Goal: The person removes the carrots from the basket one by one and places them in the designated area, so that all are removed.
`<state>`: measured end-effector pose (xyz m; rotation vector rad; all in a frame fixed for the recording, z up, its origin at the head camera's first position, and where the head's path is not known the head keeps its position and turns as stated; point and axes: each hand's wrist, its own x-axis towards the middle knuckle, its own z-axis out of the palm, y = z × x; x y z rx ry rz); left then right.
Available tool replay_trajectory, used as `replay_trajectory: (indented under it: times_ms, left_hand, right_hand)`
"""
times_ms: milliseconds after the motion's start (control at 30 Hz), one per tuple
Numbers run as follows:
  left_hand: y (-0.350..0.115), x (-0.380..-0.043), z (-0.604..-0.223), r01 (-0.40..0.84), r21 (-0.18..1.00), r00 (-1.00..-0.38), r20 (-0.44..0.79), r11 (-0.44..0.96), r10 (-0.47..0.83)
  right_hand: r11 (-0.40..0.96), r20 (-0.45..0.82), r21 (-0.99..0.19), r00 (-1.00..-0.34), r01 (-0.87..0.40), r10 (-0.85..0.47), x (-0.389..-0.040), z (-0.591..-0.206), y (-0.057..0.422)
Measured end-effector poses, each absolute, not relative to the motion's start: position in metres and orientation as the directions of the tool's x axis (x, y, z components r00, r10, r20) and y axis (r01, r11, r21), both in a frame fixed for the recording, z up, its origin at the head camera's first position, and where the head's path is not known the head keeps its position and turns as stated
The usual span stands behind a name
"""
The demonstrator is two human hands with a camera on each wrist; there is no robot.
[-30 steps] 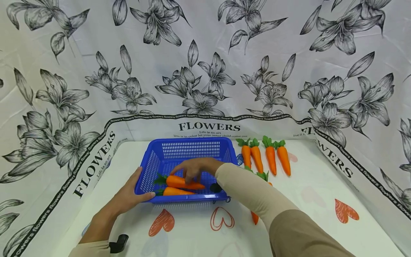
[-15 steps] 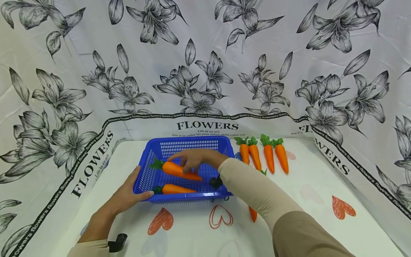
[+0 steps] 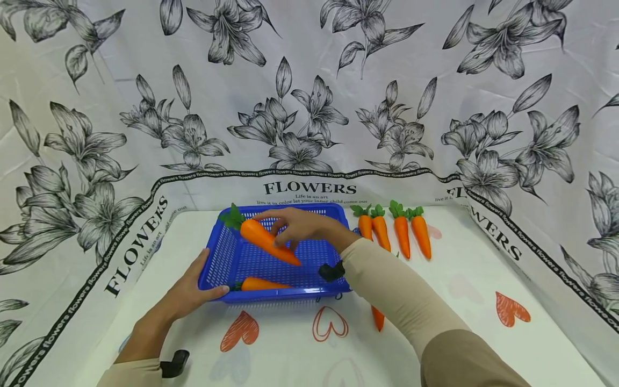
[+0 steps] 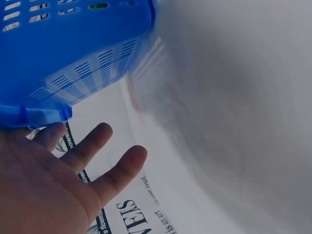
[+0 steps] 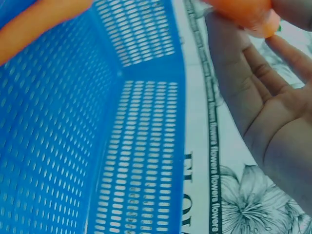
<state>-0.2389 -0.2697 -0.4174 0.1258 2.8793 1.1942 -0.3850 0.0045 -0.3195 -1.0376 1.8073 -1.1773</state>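
Note:
My right hand (image 3: 302, 224) pinches an orange carrot (image 3: 263, 237) with green leaves above the blue plastic basket (image 3: 274, 294). Leaves point up to the left and the tip slants down to the right. In the right wrist view, the held carrot (image 5: 243, 12) is partly cut off at the top. A second carrot (image 3: 263, 284) lies on the basket floor along the front wall. At the basket's left front corner, my left hand (image 3: 186, 294) touches the rim, thumb on the front edge. The left wrist view shows its fingers (image 4: 119, 175) spread and straight beside the basket's outer wall.
Several carrots (image 3: 401, 236) lie on the white table (image 3: 483, 322) right of the basket, leaves away from me. Another carrot's tip (image 3: 378, 318) shows beside my right sleeve, which hides the rest. Flower-printed cloth (image 3: 309, 129) hangs behind and along the sides.
My right hand has lifted the carrot from beside the other one on the basket floor, raising it up and back and tilting its leaves upward. The left hand stays at the rim.

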Motion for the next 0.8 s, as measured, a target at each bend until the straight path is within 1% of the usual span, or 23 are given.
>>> replay_trajectory:
  times_ms: [167,367,500,600,800]
  left_hand:
    - [-0.270,-0.238,-0.417,0.071,0.709,-0.996,0.012,0.702,0.088]
    - [-0.269,-0.238,-0.416,0.076,0.711,-0.996,0.016,0.700,0.092]
    - [-0.269,-0.238,-0.416,0.072,0.709,-0.996,0.010,0.702,0.091]
    - [-0.268,-0.237,-0.416,0.067,0.706,-0.996,0.007,0.705,0.088]
    - [-0.268,-0.239,-0.417,0.085,0.711,-0.995,0.026,0.698,0.095]
  right_hand:
    - [0.108,-0.034,-0.981,-0.409,-0.159,-0.912,-0.375,-0.309,0.015]
    - [0.008,0.050,-0.991,-0.426,-0.131,-0.903,-0.359,-0.298,0.025]
    - [-0.067,0.090,-0.996,-0.454,-0.067,-0.886,-0.354,-0.296,0.031]
    - [-0.136,0.118,-0.991,-0.475,0.004,-0.872,-0.352,-0.297,0.035]
    - [-0.269,0.161,-0.954,-0.523,0.136,-0.837,-0.348,-0.295,0.041]
